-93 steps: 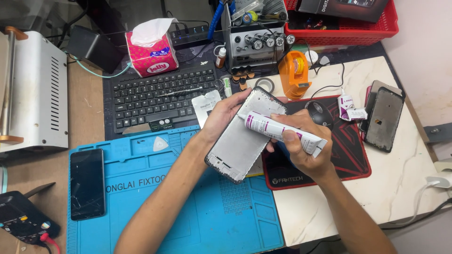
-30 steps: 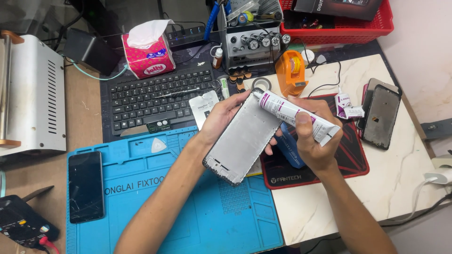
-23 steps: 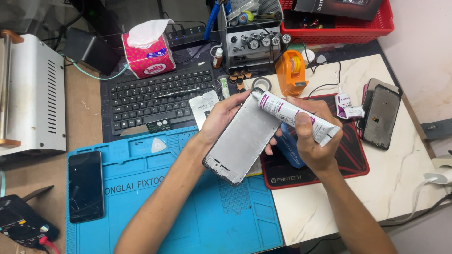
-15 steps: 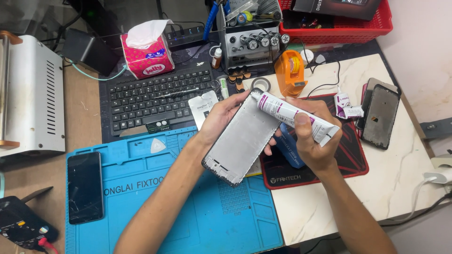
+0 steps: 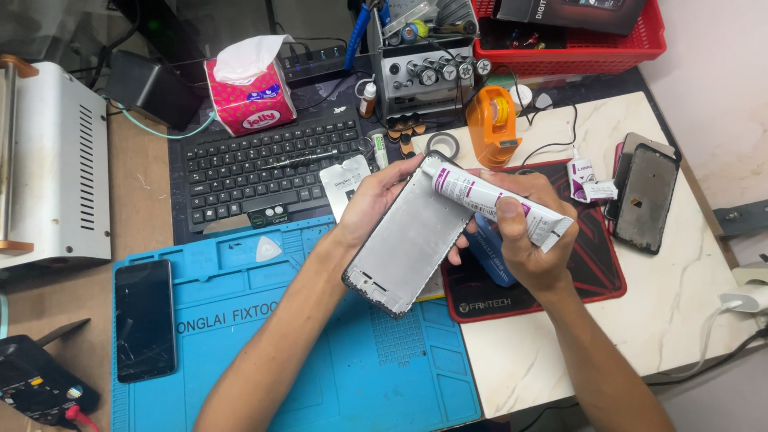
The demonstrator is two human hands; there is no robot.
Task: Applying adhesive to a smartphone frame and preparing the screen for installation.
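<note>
My left hand [image 5: 374, 200] grips a silver phone frame [image 5: 408, 236] by its upper left edge, holding it tilted over the blue work mat [image 5: 240, 336]. My right hand [image 5: 524, 240] holds a white glue tube [image 5: 496, 204] with purple print. Its nozzle rests at the frame's top right corner. A blue object sits under my right hand, mostly hidden.
A black keyboard [image 5: 264, 172], pink tissue box [image 5: 244, 96] and orange tape dispenser [image 5: 492, 128] lie behind. A dark phone [image 5: 144, 320] rests on the mat's left edge. Another phone back [image 5: 644, 196] lies at right. A white machine [image 5: 48, 160] stands far left, a red basket [image 5: 576, 40] at the back.
The glue tube's nozzle has travelled from the frame's right side up to its top right corner. The frame has stayed in my left hand, shifting slightly.
</note>
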